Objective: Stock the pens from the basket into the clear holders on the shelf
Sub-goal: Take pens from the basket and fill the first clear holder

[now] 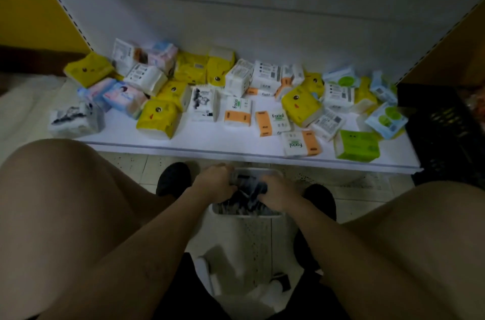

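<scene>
Both forearms reach down between the knees into the white basket (252, 238) at 6 o'clock. Left hand (215, 183) and right hand (278, 193), knuckles up, fingers curled, clutch dark pens (248, 195) inside it; tissue packs (157, 117) cover the shelf (210, 142) at 12 o'clock
</scene>
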